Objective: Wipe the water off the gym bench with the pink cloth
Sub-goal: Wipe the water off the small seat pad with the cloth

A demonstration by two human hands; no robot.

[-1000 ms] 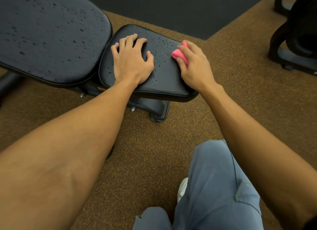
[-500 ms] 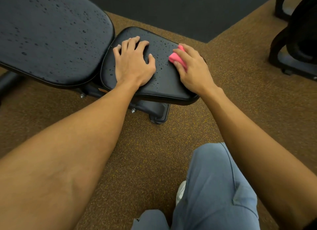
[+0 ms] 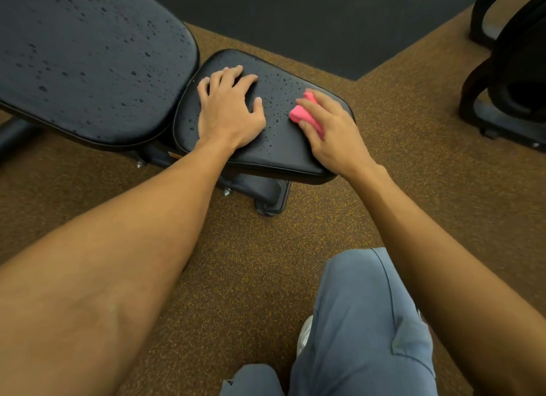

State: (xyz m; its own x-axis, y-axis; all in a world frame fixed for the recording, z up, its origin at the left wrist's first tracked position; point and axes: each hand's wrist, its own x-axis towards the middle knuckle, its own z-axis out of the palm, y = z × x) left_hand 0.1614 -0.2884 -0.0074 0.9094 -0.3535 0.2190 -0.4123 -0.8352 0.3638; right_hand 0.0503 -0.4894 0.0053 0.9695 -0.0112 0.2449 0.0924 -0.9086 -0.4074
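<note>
Head view: the counter (image 3: pixel 280 150) is a black padded gym bench, and its small seat pad serves as the landmark here. The left hand (image 3: pixel 229 109) rests palm down on the side of the seat pad nearest the back pad (image 3: pixel 88 56). Its grip is spread, with the fingers a little bent, the tips on the vinyl, and nothing held.

The right hand (image 3: pixel 334 132) lies on the opposite side of the seat pad, close to its outer edge. Its grip is pinched on the pink cloth (image 3: pixel 304 116), which is bunched into a small wad. The forefinger runs over the top of the wad and the thumb presses its near side. Most of the cloth sits under the fingers, and only its end toward the left hand pokes out past the fingertips. That end touches the seat pad. The two hands are apart.

Water drops (image 3: pixel 276 84) bead on the bare strip of seat pad between the hands and on the far part of the pad beyond them. More drops dot the back pad.

Below the seat pad, the bench's dark foot (image 3: pixel 267 196) stands on the speckled brown floor (image 3: pixel 251 262). Nearer the camera than the seat pad, a blue-grey trouser leg (image 3: pixel 363 321) bends over a white shoe (image 3: pixel 304 333). Black equipment (image 3: pixel 508 70) stands well off beyond the right hand's side of the seat pad.
</note>
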